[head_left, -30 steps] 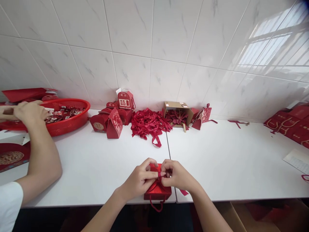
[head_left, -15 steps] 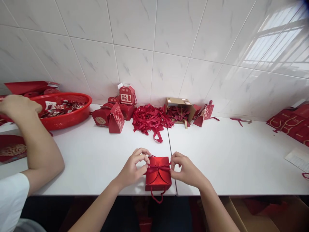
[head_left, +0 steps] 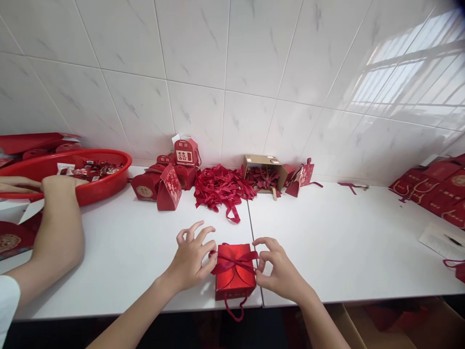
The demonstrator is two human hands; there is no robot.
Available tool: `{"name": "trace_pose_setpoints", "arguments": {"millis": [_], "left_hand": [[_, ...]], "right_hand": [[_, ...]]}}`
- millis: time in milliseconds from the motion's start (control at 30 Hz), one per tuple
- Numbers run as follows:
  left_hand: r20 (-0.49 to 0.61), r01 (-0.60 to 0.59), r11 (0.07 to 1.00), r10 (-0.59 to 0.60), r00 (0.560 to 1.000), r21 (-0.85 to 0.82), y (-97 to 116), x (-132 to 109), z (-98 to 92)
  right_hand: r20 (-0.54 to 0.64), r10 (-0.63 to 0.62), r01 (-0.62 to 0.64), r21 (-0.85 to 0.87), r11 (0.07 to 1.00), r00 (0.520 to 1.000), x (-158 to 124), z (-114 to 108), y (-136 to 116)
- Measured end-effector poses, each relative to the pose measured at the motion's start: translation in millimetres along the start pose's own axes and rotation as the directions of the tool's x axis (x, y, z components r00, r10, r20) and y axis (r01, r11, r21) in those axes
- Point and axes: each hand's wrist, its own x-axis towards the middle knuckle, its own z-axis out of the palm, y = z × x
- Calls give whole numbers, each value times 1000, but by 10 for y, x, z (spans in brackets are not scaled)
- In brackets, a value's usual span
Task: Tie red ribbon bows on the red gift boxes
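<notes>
A shiny red gift box [head_left: 232, 286] with curved top flaps stands near the table's front edge, its twisted cord handle hanging in front. Across its top lies a dark red ribbon [head_left: 235, 263] in a bow. On the left, my left hand [head_left: 192, 257] pinches an end of the ribbon between thumb and index finger, the other fingers raised. At the box's right side, my right hand [head_left: 278, 269] is closed with thumb and fingertips on the ribbon's other end.
Behind the box lie a heap of red ribbons [head_left: 221, 188], a cardboard box [head_left: 278, 165] of red pieces and several red boxes [head_left: 169, 188]. At left, a co-worker's arm [head_left: 63, 237] reaches into a red basket [head_left: 105, 189] of wrapped sweets. Red bags [head_left: 436, 186] stand far right.
My hands have drawn a little apart and the bow's loops look wider. My left fingers have spread upward. The co-worker's hand has moved down into the basket. The view has shifted slightly.
</notes>
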Motion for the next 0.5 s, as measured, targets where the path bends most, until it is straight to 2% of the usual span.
{"name": "trace_pose_setpoints", "arguments": {"millis": [100, 233, 300, 400, 467, 500], "left_hand": [[31, 102, 975, -98, 995, -197, -3, -68, 122], [86, 233, 813, -221, 971, -534, 38, -152, 233], [84, 256, 739, -262, 962, -624, 46, -176, 244], [-9, 247, 702, -339, 941, -668, -44, -175, 192], [-119, 264, 727, -429, 896, -634, -204, -153, 122], [-173, 295, 741, -483, 858, -603, -311, -137, 83]], "right_hand": [[48, -34, 26, 166, 986, 998, -43, 39, 165], [200, -82, 17, 308, 951, 976, -81, 286, 376], [201, -45, -19, 306, 952, 979, -94, 423, 447], [77, -9, -14, 292, 956, 997, -106, 455, 600], [-109, 55, -25, 257, 966, 992, -99, 335, 772], [-270, 114, -49, 237, 970, 956, -91, 252, 872]]}}
